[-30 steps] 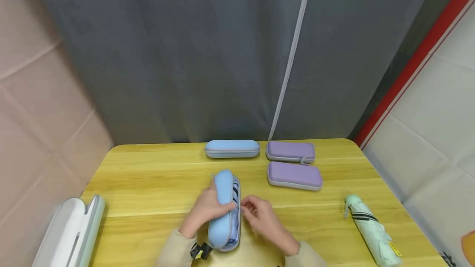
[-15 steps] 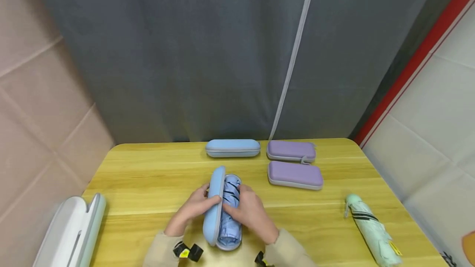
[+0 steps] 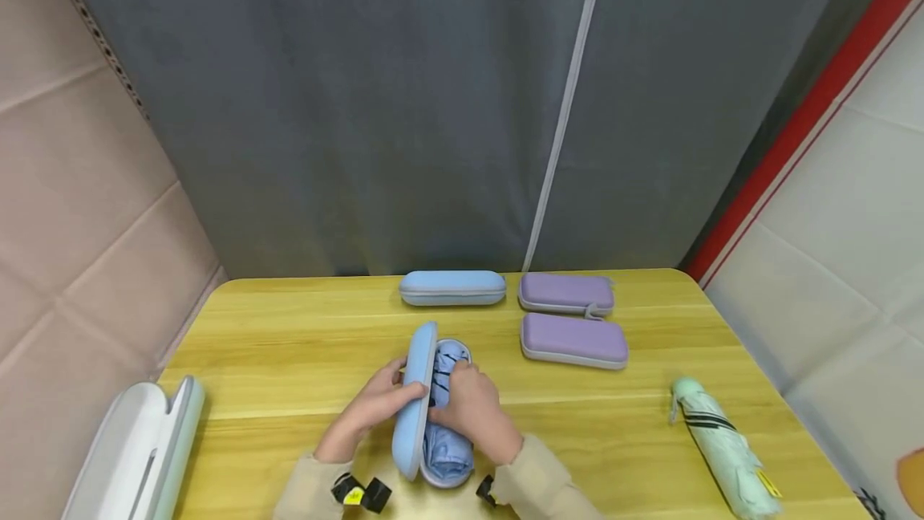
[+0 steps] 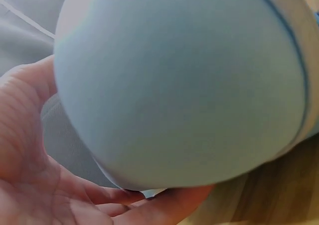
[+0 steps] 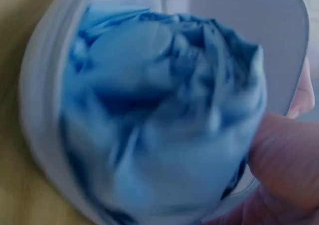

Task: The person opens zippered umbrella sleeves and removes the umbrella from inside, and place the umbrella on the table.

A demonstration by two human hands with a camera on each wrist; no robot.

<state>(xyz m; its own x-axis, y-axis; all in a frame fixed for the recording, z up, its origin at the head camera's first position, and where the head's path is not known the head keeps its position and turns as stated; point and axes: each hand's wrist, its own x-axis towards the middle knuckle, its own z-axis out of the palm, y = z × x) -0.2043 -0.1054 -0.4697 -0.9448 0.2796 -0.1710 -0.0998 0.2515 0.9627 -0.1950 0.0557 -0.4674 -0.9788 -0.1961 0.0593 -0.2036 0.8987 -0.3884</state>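
A light blue zip case (image 3: pixel 409 432) lies lengthwise near the front of the table, its lid raised on the left side. My left hand (image 3: pixel 370 410) grips that lid, thumb at its edge and fingers behind; the left wrist view shows the rounded end of the case (image 4: pixel 179 85) between thumb and fingers. Inside the case rests a folded blue umbrella (image 3: pixel 447 456) with dark stripes. My right hand (image 3: pixel 478 408) reaches over it and grips its middle, covering part of it. Up close in the right wrist view are the crumpled fabric end of the umbrella (image 5: pixel 169 155) and my thumb against its side.
At the back of the wooden table (image 3: pixel 289 343) lie a closed blue case (image 3: pixel 452 289) and two purple cases (image 3: pixel 565 293). A mint folded umbrella (image 3: pixel 725 448) is on the right. A white and pale green appliance (image 3: pixel 133 452) stands front left.
My left hand has swung the lid up and leftward, exposing the blue umbrella. From the case's right edge, my right hand has moved in onto the umbrella and taken hold of it.
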